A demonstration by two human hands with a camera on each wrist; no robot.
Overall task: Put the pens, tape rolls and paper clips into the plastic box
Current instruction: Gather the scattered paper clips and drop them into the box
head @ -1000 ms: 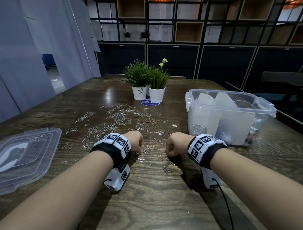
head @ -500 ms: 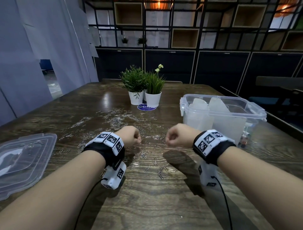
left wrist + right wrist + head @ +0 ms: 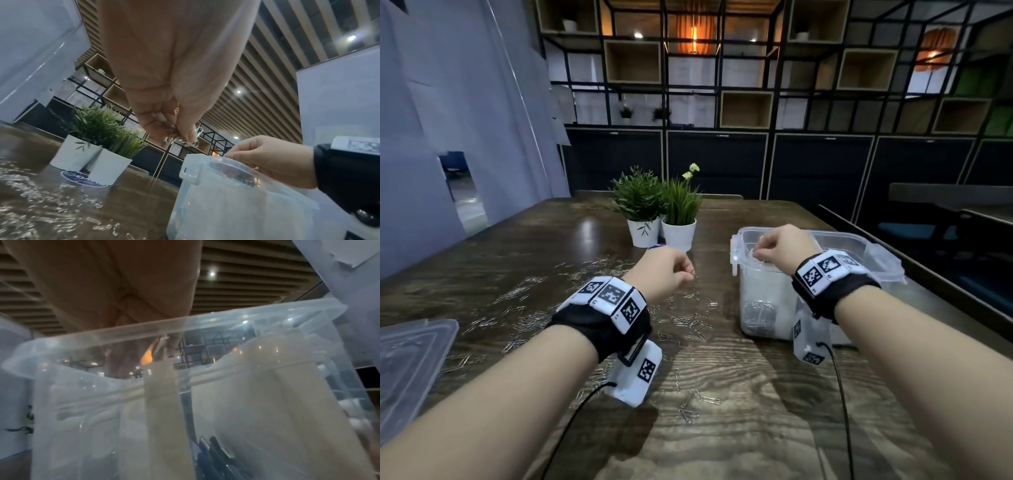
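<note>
Silver paper clips (image 3: pixel 688 322) lie scattered over the wooden table (image 3: pixel 722 428). My left hand (image 3: pixel 690 272) is raised above them, left of the clear plastic box (image 3: pixel 736 270). In the left wrist view its fingertips (image 3: pixel 186 134) pinch a small bunch of paper clips (image 3: pixel 174 140). My right hand (image 3: pixel 756 251) hovers over the box's left compartment, fingers curled and pinched on paper clips (image 3: pixel 162 341). A heap of clips (image 3: pixel 758 313) lies at the bottom of that compartment. Dark pens (image 3: pixel 213 454) show through the box wall. No tape rolls are visible.
The box's clear lid (image 3: pixel 410 356) lies at the table's left edge. Two potted plants (image 3: pixel 643 209) (image 3: pixel 681 219) stand at the back middle, just behind my left hand. White dividers (image 3: pixel 162 402) split the box. A dark bench (image 3: pixel 945 205) runs along the right.
Both hands have lifted off the table holding clips. The right hand moved right and up over the box; the left rose and followed toward it. The head view tilted upward.
</note>
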